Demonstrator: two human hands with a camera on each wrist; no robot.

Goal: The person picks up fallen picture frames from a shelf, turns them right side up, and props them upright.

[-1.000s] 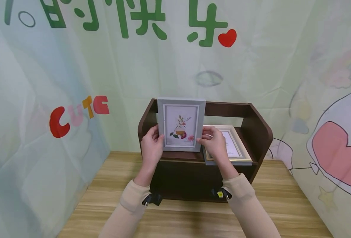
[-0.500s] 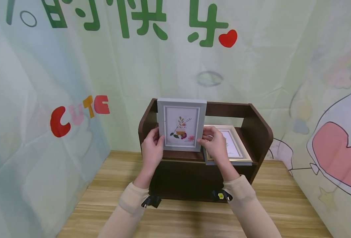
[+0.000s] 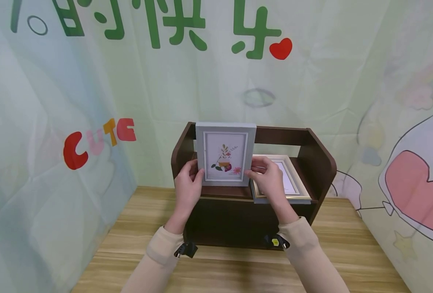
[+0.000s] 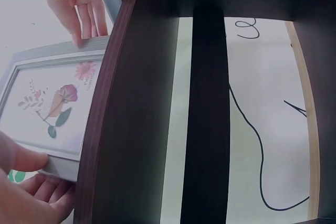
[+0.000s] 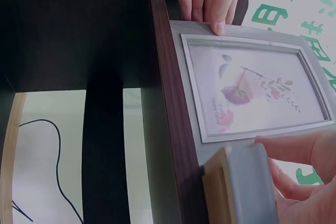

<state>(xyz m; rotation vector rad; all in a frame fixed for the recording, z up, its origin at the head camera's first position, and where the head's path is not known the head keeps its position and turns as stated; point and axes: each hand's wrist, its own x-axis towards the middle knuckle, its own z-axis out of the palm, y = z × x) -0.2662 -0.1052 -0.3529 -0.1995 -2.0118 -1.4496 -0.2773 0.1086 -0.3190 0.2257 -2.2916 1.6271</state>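
A grey picture frame (image 3: 225, 154) with a flower print stands upright on the upper shelf of a dark brown rack (image 3: 223, 192). My left hand (image 3: 188, 183) grips its lower left side, thumb on the front and fingers behind. On the opposite side my right hand (image 3: 269, 179) pinches the frame's lower right edge the same way. Both wrist views show the grey frame held between the two hands, with the left hand (image 4: 31, 182) near in one and the right hand (image 5: 299, 171) near in the other. A second frame, gold-rimmed (image 3: 293, 179), lies flat under the right hand.
The rack's right side panel (image 3: 317, 171) rises beyond the flat frame. Its lower compartment (image 3: 231, 224) faces forward. A wood-grain table (image 3: 128, 236) carries the rack, and a printed cloth backdrop (image 3: 157, 89) hangs close behind and on both sides.
The grey frame has shifted very slightly right in the head view, with both hands still holding it. The gold-rimmed frame stays in place.
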